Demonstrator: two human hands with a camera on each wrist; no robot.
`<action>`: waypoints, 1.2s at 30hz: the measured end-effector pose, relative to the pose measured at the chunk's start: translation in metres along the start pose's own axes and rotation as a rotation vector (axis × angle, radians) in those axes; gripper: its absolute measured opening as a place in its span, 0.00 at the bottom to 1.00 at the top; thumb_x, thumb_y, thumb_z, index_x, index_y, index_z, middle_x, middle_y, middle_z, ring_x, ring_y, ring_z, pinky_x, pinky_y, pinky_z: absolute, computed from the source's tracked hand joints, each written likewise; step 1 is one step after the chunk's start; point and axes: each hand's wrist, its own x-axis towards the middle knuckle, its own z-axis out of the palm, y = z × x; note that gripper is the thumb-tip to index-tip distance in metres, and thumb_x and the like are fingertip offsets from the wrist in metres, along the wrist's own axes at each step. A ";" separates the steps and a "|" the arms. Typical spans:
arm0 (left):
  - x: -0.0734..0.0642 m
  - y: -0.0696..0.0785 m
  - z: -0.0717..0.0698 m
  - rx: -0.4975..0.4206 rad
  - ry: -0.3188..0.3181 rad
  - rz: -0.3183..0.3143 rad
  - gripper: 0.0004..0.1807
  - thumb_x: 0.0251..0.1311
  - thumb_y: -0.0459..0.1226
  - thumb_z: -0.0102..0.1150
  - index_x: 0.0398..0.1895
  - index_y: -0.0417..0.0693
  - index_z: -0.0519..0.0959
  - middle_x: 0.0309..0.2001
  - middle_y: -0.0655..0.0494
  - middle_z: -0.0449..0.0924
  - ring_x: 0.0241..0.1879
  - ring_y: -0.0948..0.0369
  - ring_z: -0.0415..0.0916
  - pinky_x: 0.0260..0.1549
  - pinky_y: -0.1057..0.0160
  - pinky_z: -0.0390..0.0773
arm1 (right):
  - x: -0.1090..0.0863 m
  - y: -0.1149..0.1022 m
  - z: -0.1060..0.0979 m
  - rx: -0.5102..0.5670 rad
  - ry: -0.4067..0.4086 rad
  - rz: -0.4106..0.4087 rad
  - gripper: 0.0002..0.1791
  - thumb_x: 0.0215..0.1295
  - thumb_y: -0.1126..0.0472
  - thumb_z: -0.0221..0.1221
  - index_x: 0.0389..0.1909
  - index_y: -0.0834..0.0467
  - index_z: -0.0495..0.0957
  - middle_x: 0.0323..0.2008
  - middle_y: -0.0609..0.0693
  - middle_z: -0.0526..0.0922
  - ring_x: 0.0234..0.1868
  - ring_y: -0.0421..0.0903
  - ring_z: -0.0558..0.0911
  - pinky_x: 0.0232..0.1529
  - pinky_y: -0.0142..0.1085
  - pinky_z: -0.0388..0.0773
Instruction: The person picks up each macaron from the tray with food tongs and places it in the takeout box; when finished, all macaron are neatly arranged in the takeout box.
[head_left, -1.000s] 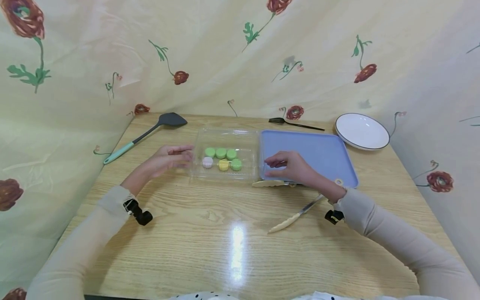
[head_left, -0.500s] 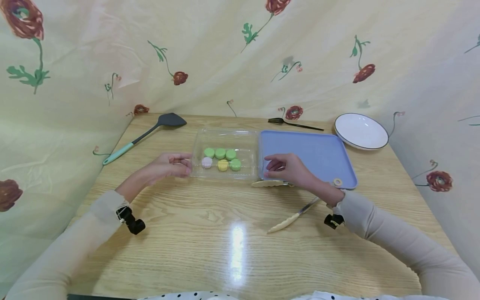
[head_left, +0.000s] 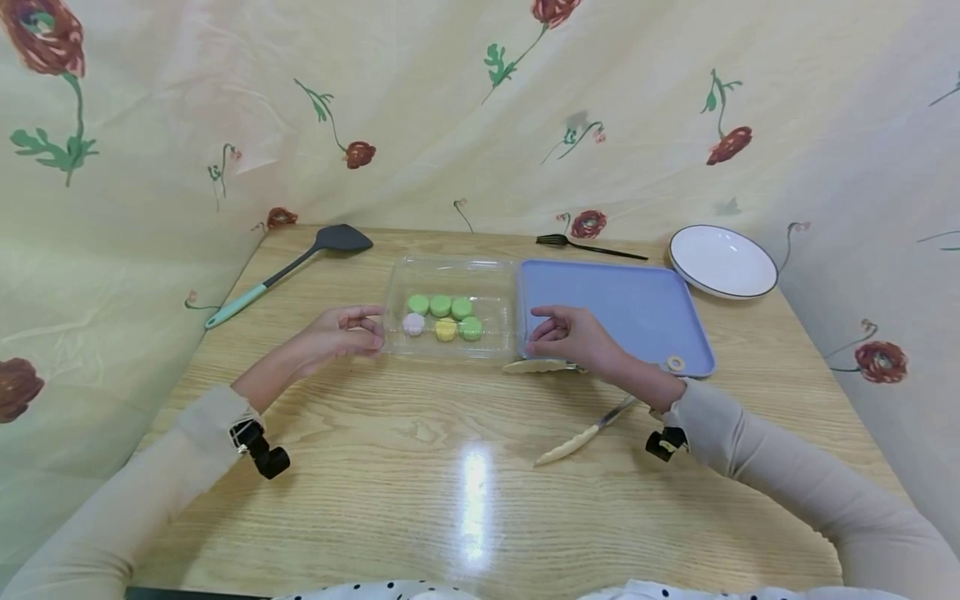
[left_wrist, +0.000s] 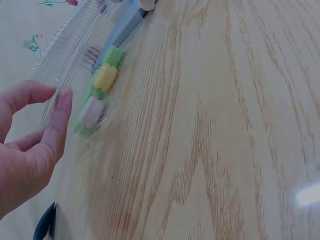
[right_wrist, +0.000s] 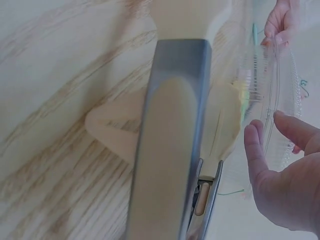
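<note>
A clear plastic box [head_left: 498, 343] lies in the middle of the table in the head view. Several green macarons [head_left: 440, 307], a yellow macaron [head_left: 446, 330] and a lilac macaron [head_left: 413, 324] show through its plastic. My left hand [head_left: 337, 335] pinches the box's left edge between thumb and fingers; the left wrist view shows the rim between them. On the opposite edge, my right hand [head_left: 576, 335] pinches the rim with thumb and index finger. Spread tongs [head_left: 576, 447] with cream tips lie below the right hand, partly hidden by that arm.
Right of the box is a blue tray [head_left: 622, 292], partly under the right hand and tongs. A black fork [head_left: 600, 250] and a white bowl [head_left: 723, 260] are behind it. A spatula [head_left: 281, 273] with a mint handle lies at back left.
My left hand has come onto the box's left edge, its fingers closing there. The right hand has shifted only slightly. Box and macarons stay nearly in place.
</note>
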 end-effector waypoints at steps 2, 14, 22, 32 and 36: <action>0.000 0.000 0.000 -0.001 0.000 0.006 0.40 0.67 0.26 0.58 0.80 0.38 0.54 0.49 0.54 0.73 0.43 0.65 0.81 0.57 0.61 0.85 | 0.000 0.000 0.000 0.025 -0.007 0.003 0.38 0.66 0.64 0.68 0.75 0.66 0.63 0.49 0.64 0.84 0.40 0.37 0.85 0.42 0.28 0.84; 0.003 0.000 -0.003 -0.033 -0.015 0.016 0.39 0.68 0.27 0.58 0.79 0.37 0.55 0.48 0.54 0.72 0.42 0.65 0.80 0.53 0.65 0.85 | 0.002 0.000 0.001 0.257 -0.069 0.049 0.43 0.68 0.70 0.64 0.80 0.63 0.53 0.44 0.61 0.87 0.38 0.43 0.89 0.51 0.44 0.88; 0.005 0.003 -0.005 -0.014 -0.007 0.000 0.39 0.67 0.25 0.59 0.79 0.36 0.55 0.46 0.55 0.75 0.41 0.65 0.82 0.51 0.64 0.86 | 0.003 0.001 0.004 0.275 -0.061 0.046 0.44 0.68 0.71 0.63 0.80 0.63 0.52 0.40 0.56 0.88 0.37 0.43 0.89 0.49 0.44 0.89; 0.005 0.005 -0.002 -0.027 0.007 -0.020 0.39 0.66 0.24 0.58 0.79 0.35 0.55 0.45 0.54 0.75 0.40 0.64 0.82 0.50 0.66 0.86 | 0.003 0.000 0.006 0.304 -0.066 0.062 0.44 0.68 0.73 0.61 0.81 0.62 0.50 0.35 0.49 0.87 0.37 0.44 0.89 0.48 0.40 0.89; 0.005 0.007 -0.001 -0.031 0.012 -0.029 0.39 0.66 0.24 0.58 0.79 0.35 0.55 0.44 0.55 0.75 0.38 0.64 0.82 0.49 0.66 0.86 | 0.004 0.000 0.006 0.328 -0.069 0.066 0.44 0.69 0.74 0.59 0.81 0.62 0.48 0.33 0.48 0.87 0.37 0.43 0.88 0.48 0.40 0.89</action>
